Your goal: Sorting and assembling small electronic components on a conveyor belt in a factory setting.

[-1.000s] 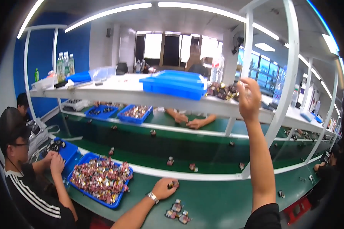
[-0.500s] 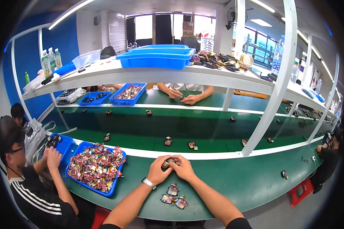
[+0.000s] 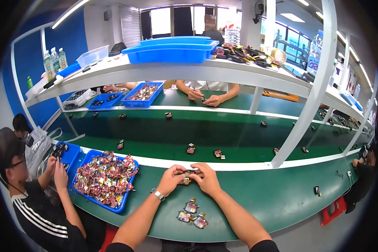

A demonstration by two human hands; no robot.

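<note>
- The left hand (image 3: pixel 171 179) and the right hand (image 3: pixel 206 178) meet over the green bench (image 3: pixel 256 197), near its far white edge, fingertips pressed in on a small dark part (image 3: pixel 186 176) pinched between them.
- A silver wristwatch (image 3: pixel 157 194) sits on the left wrist.
- Three small flat packets (image 3: pixel 192 214) lie on the bench just below the hands, toward the near edge, close together.
- A blue tray (image 3: pixel 121 201) heaped with red and silver packets stands to the left of the hands, near the bench's left end.
- A person in a black striped top (image 3: pixel 42 214) sits at the left end, both hands raised over a smaller blue tray (image 3: pixel 70 153).
- Beyond the white edge, a lower green belt (image 3: pixel 155 145) carries scattered small parts.
- Across it, another person's hands (image 3: pixel 205 97) rest on the far bench under a white shelf (image 3: pixel 222 73) holding stacked blue trays (image 3: pixel 170 50).
</note>
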